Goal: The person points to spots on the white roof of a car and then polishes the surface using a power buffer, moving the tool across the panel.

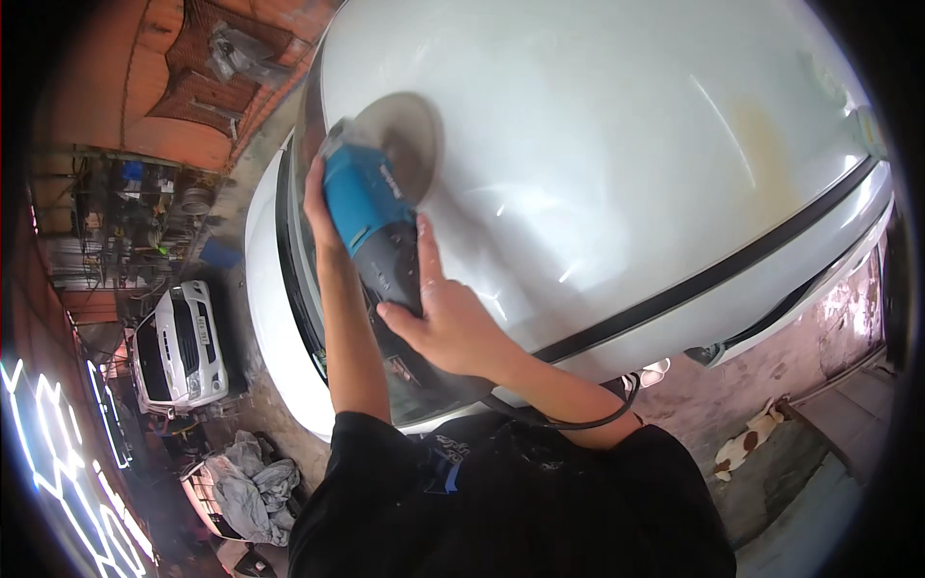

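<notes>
A blue and black power polisher (368, 207) rests with its round pad (409, 144) on the white car roof (617, 125), near the roof's left edge; the pad looks blurred. My left hand (320, 197) is wrapped round the front of the tool by its head. My right hand (448, 308) grips the dark rear body, index finger along its side. A black cord (588, 422) loops past my right forearm. A faint yellowish patch (761, 164) shows on the roof toward the right.
A white car (173, 385) stands at the left below cluttered shelving (135, 222). A grey crumpled cover (251, 482) lies over something at lower left. A brown and white dog (747, 443) is on the floor at lower right. Bright light strips (58, 433) line the far left.
</notes>
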Tool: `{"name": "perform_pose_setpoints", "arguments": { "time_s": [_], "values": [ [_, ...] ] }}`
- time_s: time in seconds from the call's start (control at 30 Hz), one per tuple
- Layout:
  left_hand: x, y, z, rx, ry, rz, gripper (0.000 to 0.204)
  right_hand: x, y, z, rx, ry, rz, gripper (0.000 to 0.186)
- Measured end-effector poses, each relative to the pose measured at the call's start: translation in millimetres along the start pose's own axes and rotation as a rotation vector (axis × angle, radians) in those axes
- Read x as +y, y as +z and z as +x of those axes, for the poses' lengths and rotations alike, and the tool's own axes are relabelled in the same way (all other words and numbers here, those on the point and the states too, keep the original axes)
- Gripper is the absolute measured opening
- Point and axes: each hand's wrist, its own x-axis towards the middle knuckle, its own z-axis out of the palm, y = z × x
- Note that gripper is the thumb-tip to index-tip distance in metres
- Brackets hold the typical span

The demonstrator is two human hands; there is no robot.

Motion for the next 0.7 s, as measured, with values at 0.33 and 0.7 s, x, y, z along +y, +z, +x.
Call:
{"name": "perform_pose_setpoints", "arguments": {
  "time_s": [0.33, 0.7],
  "values": [
    [-7, -65, -94, 0.118, -0.084, -0.031, 0.062, 16, 39, -30, -0.296, 0.056, 0.027, 0.107],
    [6, 112, -46, -0.251, -0.070, 0.023, 0.051, -16, -34, -88, 0.224, -0.051, 0.113, 0.104]
  ]
}}
